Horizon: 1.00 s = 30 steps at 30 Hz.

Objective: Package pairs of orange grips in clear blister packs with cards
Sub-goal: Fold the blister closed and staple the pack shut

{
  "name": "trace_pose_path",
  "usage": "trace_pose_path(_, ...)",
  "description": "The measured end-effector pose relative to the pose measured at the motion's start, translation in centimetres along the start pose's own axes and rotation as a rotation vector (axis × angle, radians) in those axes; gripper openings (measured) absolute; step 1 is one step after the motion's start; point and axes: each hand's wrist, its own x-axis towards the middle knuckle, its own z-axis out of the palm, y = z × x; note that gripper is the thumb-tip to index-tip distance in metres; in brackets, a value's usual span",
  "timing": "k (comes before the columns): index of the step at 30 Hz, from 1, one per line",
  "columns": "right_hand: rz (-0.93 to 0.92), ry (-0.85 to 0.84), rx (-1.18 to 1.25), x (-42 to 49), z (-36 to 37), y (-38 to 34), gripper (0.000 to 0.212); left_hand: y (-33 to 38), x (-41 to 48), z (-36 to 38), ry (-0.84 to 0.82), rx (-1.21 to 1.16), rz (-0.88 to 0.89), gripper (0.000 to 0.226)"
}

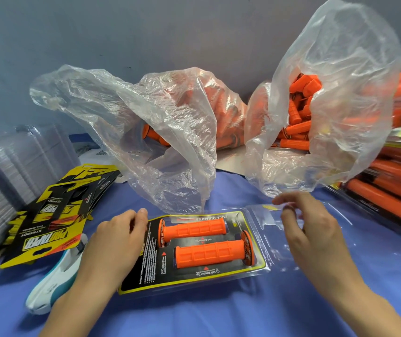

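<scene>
A hand has open table (219, 317) in front of the blister pack (146, 263). Two plastic bags, the left bag (160, 147) and the right bag (340, 93), crowd just behind it. Cards (48, 229) and a white tool (53, 285) block the left; finished packs (394, 186) block the right.

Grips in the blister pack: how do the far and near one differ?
Far grip has its flange at the left; near grip has its flange at the right. Far grip sits further left, near grip further right. Both orange, lying flat side by side on the card.
</scene>
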Motion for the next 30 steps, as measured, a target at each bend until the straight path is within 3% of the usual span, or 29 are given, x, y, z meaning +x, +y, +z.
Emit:
trace_pose_path(2,0.163,0.033,0.130,-1.0,-0.8,0.0,0.022,0.1,-0.4,-0.4,0.032,-0.033,-0.011,0.049)
trace_pose_path(8,0.641,0.346,0.484,-5.5,-1.4,0.1,0.024,-1.0,-2.0,-1.3,0.077,-0.103,-0.112,0.029)
trace_pose_path(11,0.810,0.368,0.741,-7.5,-0.9,-0.3,0.013,-2.1,-2.8,-1.5,0.040,-0.116,-0.196,0.024)
trace_pose_path(13,0.870,0.375,0.908,-7.6,-0.6,-0.8,0.025,-2.4,-3.0,-1.6,-0.022,-0.118,-0.236,0.025)
trace_pose_path(16,0.908,0.372,1.017,-6.8,-0.5,-0.9,0.029,-2.7,-2.7,-1.5,-0.146,-0.103,-0.287,0.026)
trace_pose_path(20,0.881,0.291,0.938,-6.1,0.1,-0.4,0.032,-2.7,-2.1,-1.2,-0.270,-0.221,-0.317,0.034)
trace_pose_path(30,0.495,0.306,0.600,-6.5,2.2,-1.9,0.042,-2.6,-2.0,-1.6,-0.294,-0.260,-0.325,0.032)
